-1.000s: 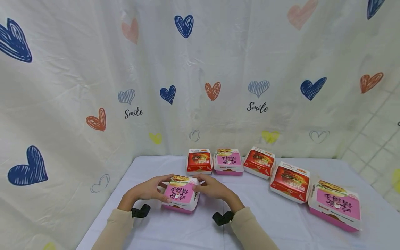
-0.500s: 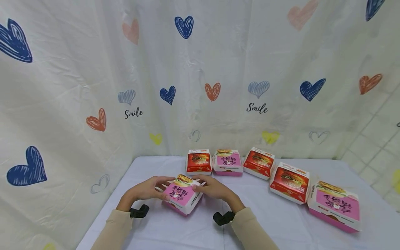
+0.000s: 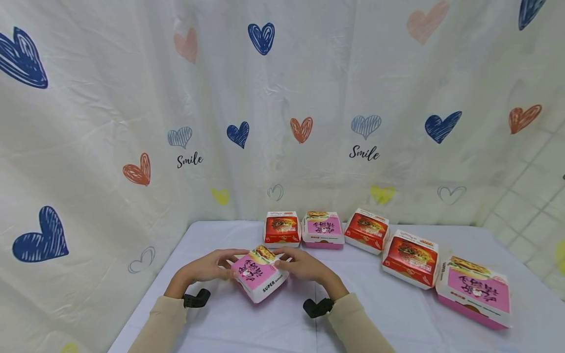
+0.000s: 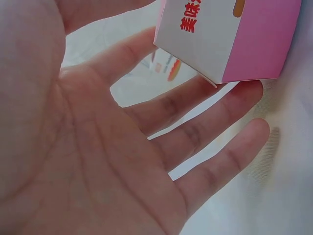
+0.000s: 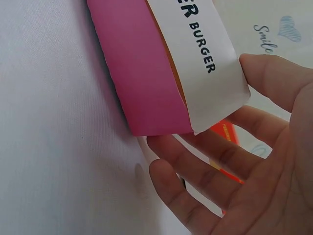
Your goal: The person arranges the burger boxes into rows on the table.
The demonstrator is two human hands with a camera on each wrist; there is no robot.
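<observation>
A pink and white burger box (image 3: 260,275) with "SUPER BURGER" on its side stands turned on the white table, between both hands. My left hand (image 3: 205,268) holds its left corner, thumb in front and fingers round the back. In the left wrist view, fingertips (image 4: 249,93) touch the box's lower corner. At the opposite corner my right hand (image 3: 304,267) grips the box. The right wrist view shows that thumb (image 5: 259,68) against the white lid, with the fingers behind the pink base. The lid looks closed.
Behind the hands a red burger box (image 3: 282,230) and a pink one (image 3: 323,230) stand side by side. Further red boxes (image 3: 367,230) (image 3: 410,257) and a large pink box (image 3: 476,289) curve toward the right front. A heart-patterned curtain (image 3: 326,88) hangs behind the table (image 3: 353,299).
The held burger box has rotated counterclockwise between the hands, so its side lettering now faces the front right. Both hands have stayed nearly in place. The other boxes have not moved.
</observation>
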